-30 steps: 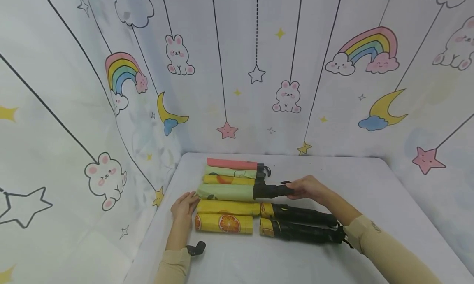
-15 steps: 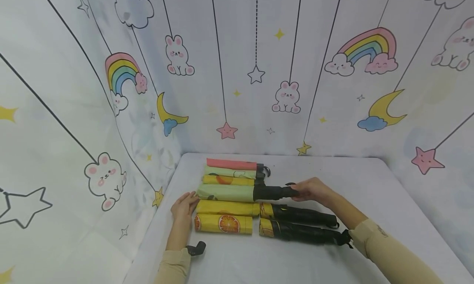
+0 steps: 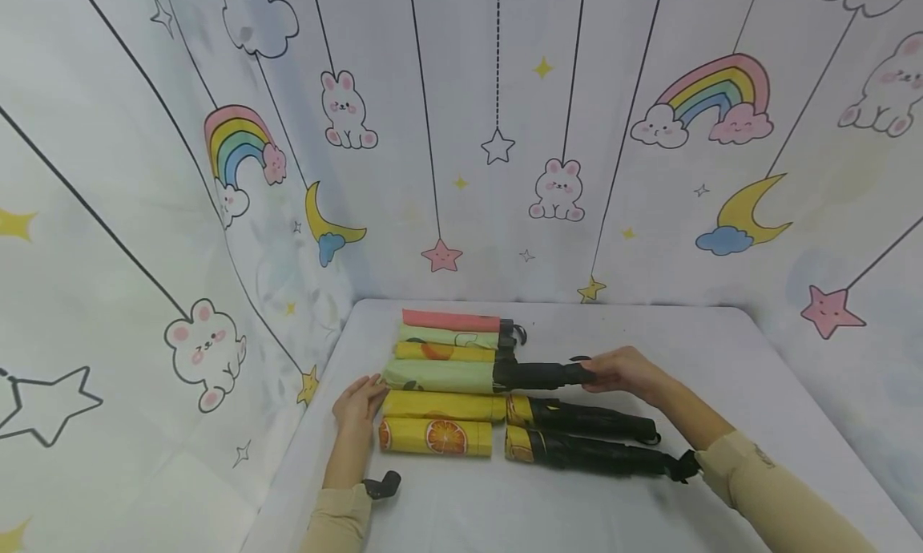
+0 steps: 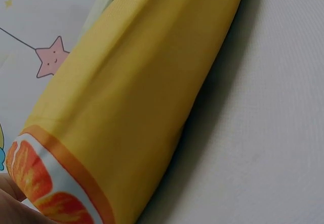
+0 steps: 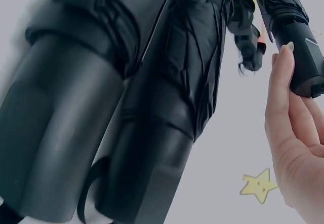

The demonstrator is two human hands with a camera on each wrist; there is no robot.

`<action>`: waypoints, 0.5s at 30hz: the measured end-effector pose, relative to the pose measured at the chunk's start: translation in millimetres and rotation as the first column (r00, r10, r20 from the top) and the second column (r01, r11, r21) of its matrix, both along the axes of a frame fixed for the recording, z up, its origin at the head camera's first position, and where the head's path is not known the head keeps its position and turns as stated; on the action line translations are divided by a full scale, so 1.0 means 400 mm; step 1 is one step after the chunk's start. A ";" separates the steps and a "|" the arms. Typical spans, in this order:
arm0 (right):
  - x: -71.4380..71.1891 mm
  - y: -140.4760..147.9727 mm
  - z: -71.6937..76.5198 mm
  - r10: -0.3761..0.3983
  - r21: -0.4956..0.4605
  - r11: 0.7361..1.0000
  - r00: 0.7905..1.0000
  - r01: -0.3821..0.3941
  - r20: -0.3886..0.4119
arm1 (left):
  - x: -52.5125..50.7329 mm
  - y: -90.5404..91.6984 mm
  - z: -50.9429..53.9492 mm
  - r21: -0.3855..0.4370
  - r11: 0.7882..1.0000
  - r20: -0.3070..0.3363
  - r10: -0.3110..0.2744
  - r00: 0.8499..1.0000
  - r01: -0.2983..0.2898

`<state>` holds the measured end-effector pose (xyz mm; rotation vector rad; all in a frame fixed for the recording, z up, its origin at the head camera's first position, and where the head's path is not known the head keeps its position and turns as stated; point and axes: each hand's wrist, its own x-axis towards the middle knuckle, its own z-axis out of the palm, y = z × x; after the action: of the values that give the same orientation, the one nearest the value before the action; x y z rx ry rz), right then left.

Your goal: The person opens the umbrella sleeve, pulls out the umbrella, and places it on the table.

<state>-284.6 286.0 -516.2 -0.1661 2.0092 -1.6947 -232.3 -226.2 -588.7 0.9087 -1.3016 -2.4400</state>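
Observation:
In the head view a folding umbrella (image 3: pixel 534 375) with a black handle sticks out of the right end of a light green umbrella sleeve (image 3: pixel 443 375). My right hand (image 3: pixel 626 371) pinches the handle's end. In the right wrist view its fingers (image 5: pixel 283 82) lie against that black handle (image 5: pixel 301 57). At the sleeve's left end my left hand (image 3: pixel 356 401) holds the green fabric between thumb and fingers. Nearer me lie two yellow sleeves (image 3: pixel 443 406), one printed with orange slices. Two folded umbrellas (image 3: pixel 598 419) with black fabric and yellow parts lie to their right.
Behind the green sleeve lie several sleeved umbrellas, including a red one (image 3: pixel 450 320) and a yellow one (image 3: pixel 443 351). The white table (image 3: pixel 505 509) meets a wall sheet printed with rainbows and rabbits. A black device (image 3: pixel 384 485) is on the left wrist.
My right hand has moved to the right, drawing the black umbrella further out of the green sleeve. The left hand and the sleeve have stayed in place.

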 end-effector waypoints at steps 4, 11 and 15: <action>0.003 0.021 0.002 -0.007 0.006 1.000 1.000 0.007 -0.004 | -0.001 0.000 -0.001 -0.003 1.000 -0.001 0.002 1.000 -0.002; 0.009 0.051 0.001 -0.017 0.011 1.000 1.000 0.017 0.003 | -0.002 0.000 -0.002 0.014 1.000 -0.002 0.008 1.000 -0.008; 0.010 0.069 -0.007 -0.010 0.005 1.000 1.000 0.010 0.007 | 0.001 0.001 0.000 0.009 1.000 0.006 -0.005 1.000 0.005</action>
<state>-280.6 313.6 -518.9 -0.1480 2.0124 -1.6938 -231.8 -225.9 -588.8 0.9168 -1.2973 -2.4513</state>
